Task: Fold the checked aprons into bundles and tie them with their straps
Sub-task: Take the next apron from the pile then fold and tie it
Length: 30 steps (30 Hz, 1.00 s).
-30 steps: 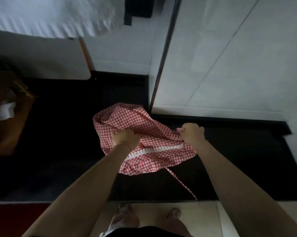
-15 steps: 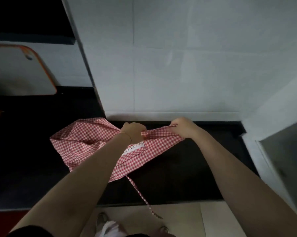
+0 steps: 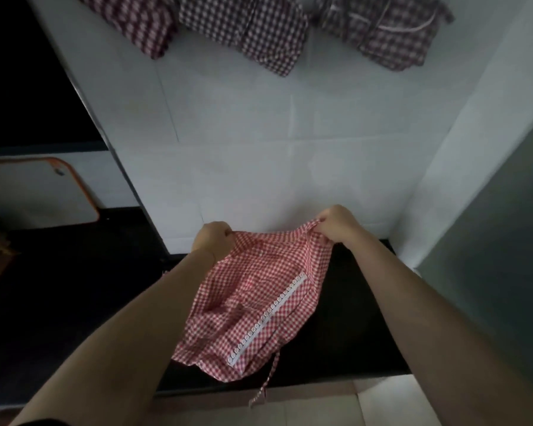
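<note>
Left hand: the left hand (image 3: 211, 239) is gripping the apron (image 3: 252, 305) at its top left corner, fingers curled tight over the cloth.
Right hand: the right hand (image 3: 335, 224) is pinching the top right corner, fingers bunched on the gathered edge.
Apron: it is hanging in the air between the two hands, red-and-white check, drooping crumpled toward the person over the black counter (image 3: 345, 321), near its back edge by the white wall (image 3: 259, 142).
Trim: a white lace strip (image 3: 268, 318) is running slantwise down the front of the cloth.
Strap: one strap (image 3: 266, 382) is dangling from the apron's lower edge, past the counter's front edge.
Others: three checked aprons (image 3: 246, 29) are hanging in a row high on the wall, well apart from the hands.
Left side: an orange-rimmed board (image 3: 37, 192) is leaning at the counter's far left.
</note>
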Available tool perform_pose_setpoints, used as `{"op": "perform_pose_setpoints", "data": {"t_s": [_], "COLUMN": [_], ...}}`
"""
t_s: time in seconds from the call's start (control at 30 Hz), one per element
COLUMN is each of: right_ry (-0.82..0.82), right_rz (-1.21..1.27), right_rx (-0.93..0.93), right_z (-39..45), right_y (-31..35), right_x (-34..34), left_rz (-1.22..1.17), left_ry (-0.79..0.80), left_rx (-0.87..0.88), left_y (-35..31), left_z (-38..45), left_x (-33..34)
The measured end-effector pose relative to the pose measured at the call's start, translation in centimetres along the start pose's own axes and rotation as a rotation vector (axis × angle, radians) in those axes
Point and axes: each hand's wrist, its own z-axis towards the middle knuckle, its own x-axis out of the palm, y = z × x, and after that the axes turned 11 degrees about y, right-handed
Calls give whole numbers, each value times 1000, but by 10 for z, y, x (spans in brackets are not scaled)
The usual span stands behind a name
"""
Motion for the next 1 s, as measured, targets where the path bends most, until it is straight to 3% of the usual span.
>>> {"op": "perform_pose_setpoints", "data": {"t_s": [0.13,0.27,0.3,0.4,0.43,0.47,0.53,0.6,0.7,0.9,1.0], "right_ry": [-178,-24,-108,-712,-806,-801,-651,-665,-851,-664,-843], "right_rz": [44,35,4,-96,-111,-154,-282,-353,-263,241,380], "right_rx": [-75,-36,-57,-277,-329,-321,-193,-129,-143,-181,-371], "right_z": [-31,-82,-95,-141,-150,-156,-168,-181,-198,-222,-241], "right_y": [36,86,100,149,162,170,178,178,181,192,207], "right_x": [-31,-84,-99,-129,-135,-137,-136,-140,-145,-159,-174], "left_rz": [-67,66,77,-20,-42,-3,156,207,138,-23,-188], "left_ry": [-173,-270,-321,-673,-769,-772,-576,-502,-603,-722,-918], "left_rx": [141,185,199,337,379,374,238,149,241,301,418], "left_y": [-28,-50,-57,-81,-87,-91,-90,-81,-74,-84,-99], "left_z": [-21,-52,-63,-110,-120,-127,-142,-149,-162,-192,-208], "left_x": [-56,-138,-161,-223,-237,-246,-255,-257,-254,-259,-279]}}
